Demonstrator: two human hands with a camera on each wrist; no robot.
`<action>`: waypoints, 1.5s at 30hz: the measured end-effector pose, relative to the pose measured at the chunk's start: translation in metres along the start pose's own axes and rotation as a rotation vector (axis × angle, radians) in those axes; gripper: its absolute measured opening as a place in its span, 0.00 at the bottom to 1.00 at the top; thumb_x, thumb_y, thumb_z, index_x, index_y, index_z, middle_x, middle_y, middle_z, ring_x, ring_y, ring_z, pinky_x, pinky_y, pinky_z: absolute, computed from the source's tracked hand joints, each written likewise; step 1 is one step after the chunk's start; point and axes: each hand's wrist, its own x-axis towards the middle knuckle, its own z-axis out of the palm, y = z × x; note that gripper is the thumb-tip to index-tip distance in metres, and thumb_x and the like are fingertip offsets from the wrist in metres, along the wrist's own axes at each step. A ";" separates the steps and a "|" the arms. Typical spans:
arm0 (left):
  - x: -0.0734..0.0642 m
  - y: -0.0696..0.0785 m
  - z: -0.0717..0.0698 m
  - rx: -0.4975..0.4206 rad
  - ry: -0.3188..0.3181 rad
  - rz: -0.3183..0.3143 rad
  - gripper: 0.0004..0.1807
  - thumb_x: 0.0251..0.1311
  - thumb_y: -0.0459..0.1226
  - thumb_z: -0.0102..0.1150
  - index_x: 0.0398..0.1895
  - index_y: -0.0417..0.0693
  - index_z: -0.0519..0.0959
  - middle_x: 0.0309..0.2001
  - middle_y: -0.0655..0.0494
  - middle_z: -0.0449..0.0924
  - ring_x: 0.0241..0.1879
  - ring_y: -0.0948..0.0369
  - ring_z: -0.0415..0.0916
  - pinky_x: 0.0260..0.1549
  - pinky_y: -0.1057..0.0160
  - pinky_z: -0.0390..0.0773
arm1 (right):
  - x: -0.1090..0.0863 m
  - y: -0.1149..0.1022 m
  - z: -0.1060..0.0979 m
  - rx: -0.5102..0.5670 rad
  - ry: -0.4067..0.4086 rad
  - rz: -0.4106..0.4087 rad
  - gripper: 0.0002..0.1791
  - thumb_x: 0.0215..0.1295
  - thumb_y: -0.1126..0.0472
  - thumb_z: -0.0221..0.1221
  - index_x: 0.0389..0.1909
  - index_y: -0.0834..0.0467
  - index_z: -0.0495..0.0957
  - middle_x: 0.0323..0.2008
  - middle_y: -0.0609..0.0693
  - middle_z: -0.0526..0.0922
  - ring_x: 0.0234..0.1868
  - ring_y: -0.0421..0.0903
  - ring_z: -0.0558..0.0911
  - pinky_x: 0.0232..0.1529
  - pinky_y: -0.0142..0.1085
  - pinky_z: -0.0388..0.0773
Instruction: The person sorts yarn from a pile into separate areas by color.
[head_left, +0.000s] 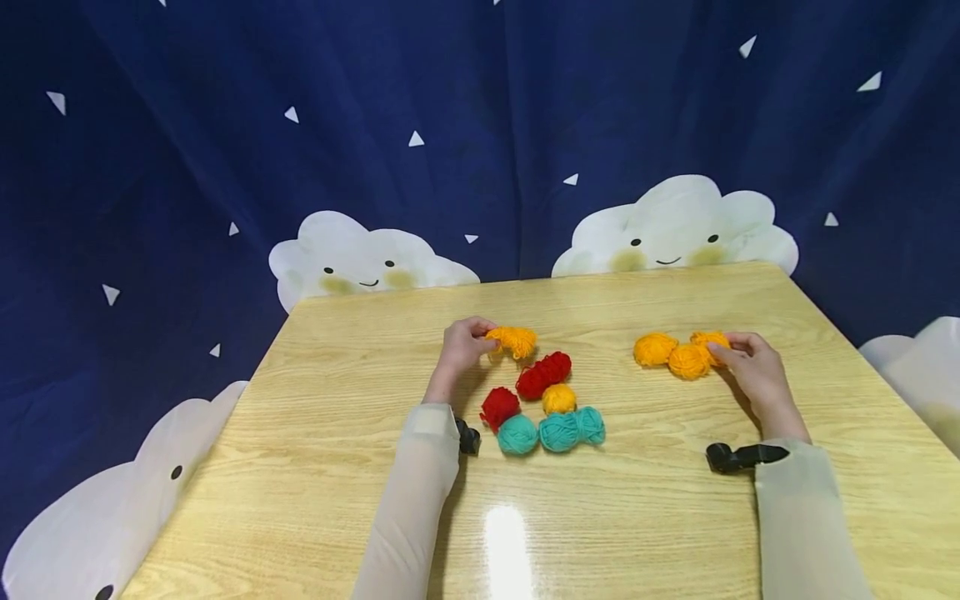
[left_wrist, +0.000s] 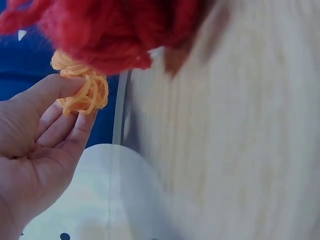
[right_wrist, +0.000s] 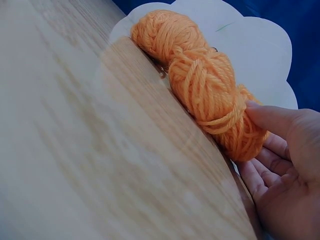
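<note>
My left hand (head_left: 462,343) pinches a small orange yarn ball (head_left: 516,340) between thumb and fingers. In the left wrist view that yarn ball (left_wrist: 89,92) shows loose loops, and a blurred red yarn ball (left_wrist: 120,32) is close to the camera. On the right, my right hand (head_left: 759,377) pinches the rightmost orange yarn ball (head_left: 712,340) of a group. Touching it is a second orange ball (head_left: 687,362), and a third orange ball (head_left: 656,349) lies at the group's left end. The right wrist view shows the thumb on the nearest ball (right_wrist: 239,137).
Between the arms lie an oblong red yarn ball (head_left: 543,376), a round red one (head_left: 500,407), a yellow-orange one (head_left: 558,399) and teal balls (head_left: 517,435) in a loose cluster. The wooden table (head_left: 645,508) ends at a dark blue curtain (head_left: 510,150) with clouds.
</note>
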 end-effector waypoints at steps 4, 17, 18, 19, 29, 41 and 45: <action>-0.001 0.002 -0.002 -0.031 0.021 0.003 0.11 0.55 0.28 0.68 0.42 0.38 0.84 0.43 0.42 0.87 0.37 0.57 0.82 0.27 0.76 0.73 | 0.000 0.001 -0.001 0.010 -0.001 -0.003 0.38 0.69 0.41 0.53 0.67 0.65 0.61 0.53 0.50 0.70 0.45 0.39 0.70 0.34 0.18 0.71; 0.001 0.021 0.002 -0.023 -0.016 0.054 0.12 0.55 0.28 0.67 0.43 0.37 0.84 0.44 0.42 0.87 0.43 0.53 0.84 0.39 0.69 0.83 | 0.000 0.002 0.000 -0.002 -0.005 -0.012 0.39 0.70 0.40 0.52 0.68 0.66 0.61 0.55 0.53 0.70 0.45 0.39 0.71 0.34 0.17 0.70; 0.001 0.023 0.005 -0.026 -0.019 0.053 0.12 0.55 0.28 0.67 0.43 0.37 0.84 0.44 0.42 0.87 0.42 0.53 0.84 0.39 0.69 0.83 | 0.000 0.002 0.000 -0.002 -0.007 -0.013 0.39 0.70 0.40 0.52 0.68 0.66 0.61 0.54 0.53 0.70 0.45 0.38 0.71 0.34 0.18 0.70; 0.001 0.027 0.007 -0.029 -0.024 0.054 0.12 0.54 0.28 0.68 0.43 0.37 0.84 0.44 0.42 0.87 0.43 0.53 0.84 0.39 0.70 0.83 | 0.000 0.002 -0.001 -0.004 -0.008 -0.015 0.39 0.69 0.40 0.52 0.68 0.66 0.61 0.54 0.53 0.70 0.44 0.38 0.71 0.33 0.18 0.70; -0.001 0.058 0.029 -0.015 -0.098 0.091 0.13 0.54 0.29 0.68 0.44 0.40 0.84 0.44 0.45 0.87 0.43 0.56 0.81 0.41 0.71 0.81 | 0.001 0.001 -0.002 0.005 -0.017 -0.001 0.39 0.69 0.41 0.53 0.68 0.66 0.61 0.51 0.49 0.70 0.44 0.36 0.70 0.34 0.18 0.71; -0.009 0.091 0.041 0.017 -0.137 0.111 0.12 0.54 0.29 0.68 0.43 0.40 0.84 0.43 0.46 0.87 0.39 0.59 0.81 0.38 0.74 0.81 | -0.001 -0.001 -0.006 0.028 -0.020 -0.036 0.38 0.69 0.41 0.53 0.67 0.67 0.60 0.50 0.49 0.69 0.41 0.36 0.70 0.32 0.18 0.73; -0.014 0.102 0.052 0.021 -0.160 0.101 0.11 0.55 0.29 0.68 0.42 0.40 0.84 0.43 0.47 0.87 0.37 0.61 0.80 0.35 0.76 0.80 | -0.001 0.000 -0.002 0.041 -0.021 -0.024 0.37 0.69 0.42 0.53 0.66 0.66 0.61 0.49 0.47 0.69 0.41 0.34 0.70 0.32 0.17 0.73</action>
